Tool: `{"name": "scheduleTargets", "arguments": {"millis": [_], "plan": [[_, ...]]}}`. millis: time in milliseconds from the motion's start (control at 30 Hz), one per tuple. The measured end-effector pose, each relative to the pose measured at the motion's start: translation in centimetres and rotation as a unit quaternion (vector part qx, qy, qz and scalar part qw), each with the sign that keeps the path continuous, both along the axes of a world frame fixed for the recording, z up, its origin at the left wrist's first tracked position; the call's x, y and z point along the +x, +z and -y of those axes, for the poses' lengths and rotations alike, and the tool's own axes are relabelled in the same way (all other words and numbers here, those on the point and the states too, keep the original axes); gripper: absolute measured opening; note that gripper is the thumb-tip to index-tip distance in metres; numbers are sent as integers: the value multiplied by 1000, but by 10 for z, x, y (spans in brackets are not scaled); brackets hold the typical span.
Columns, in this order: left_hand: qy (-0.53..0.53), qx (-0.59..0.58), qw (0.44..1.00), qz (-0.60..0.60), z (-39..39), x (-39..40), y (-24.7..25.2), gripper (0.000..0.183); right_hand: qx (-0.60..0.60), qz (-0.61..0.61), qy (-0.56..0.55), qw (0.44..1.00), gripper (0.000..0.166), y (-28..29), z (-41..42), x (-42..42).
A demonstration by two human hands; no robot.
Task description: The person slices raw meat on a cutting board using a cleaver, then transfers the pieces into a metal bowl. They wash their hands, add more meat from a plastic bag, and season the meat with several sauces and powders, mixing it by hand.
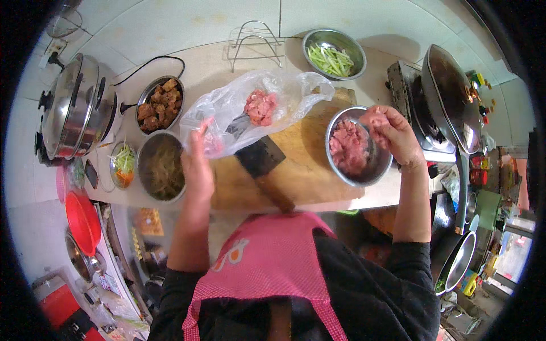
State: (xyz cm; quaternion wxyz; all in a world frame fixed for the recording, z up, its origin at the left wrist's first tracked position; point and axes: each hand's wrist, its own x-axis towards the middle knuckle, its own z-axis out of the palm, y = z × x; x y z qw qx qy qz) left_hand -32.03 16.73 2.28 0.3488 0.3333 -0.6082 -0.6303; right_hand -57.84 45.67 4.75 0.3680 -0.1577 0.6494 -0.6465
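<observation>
My right hand [394,134] pinches a piece of raw pink meat [375,121] over the right side of a steel bowl [386,168]. Sliced raw meat [349,147] fills much of that bowl. At the left end of a clear plastic bag [294,91], my left hand [198,170] grips the film, its fingers partly hidden by it and blurred. A clump of raw meat [261,106] lies on the bag. Under the bag's near edge, a cleaver [260,157] rests on the wooden cutting board [307,174], its wooden handle towards me.
Left of the board stand a bowl of soaking strips [160,166], a bowl of brown chunks [160,106], a small dish of shredded vegetables [123,164] and a steamer pot [70,111]. Behind are a wire rack [256,44] and a bowl of green strips [330,59]. A wok [448,93] sits right.
</observation>
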Motion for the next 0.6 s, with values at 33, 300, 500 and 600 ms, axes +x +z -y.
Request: {"name": "scheduleTargets", "arguments": {"millis": [33, 300, 500, 600], "plan": [[-31, -24, 999, 26, 0, 2, 1, 48, 75, -49, 55, 994, 37, -8, -8, -3], [-87, -97, 990, 59, -6, 22, -7, 42, 160, -187, 103, 964, 41, -10, -2, 4], [-47, -109, 993, -3, -14, 17, -2, 37, -82, -237, 39, 967, 19, 17, 142, 58], [-77, -148, 985, 46, -8, 19, -9, 41, -30, -305, 235, 922, 15, -31, 193, 54]]}}
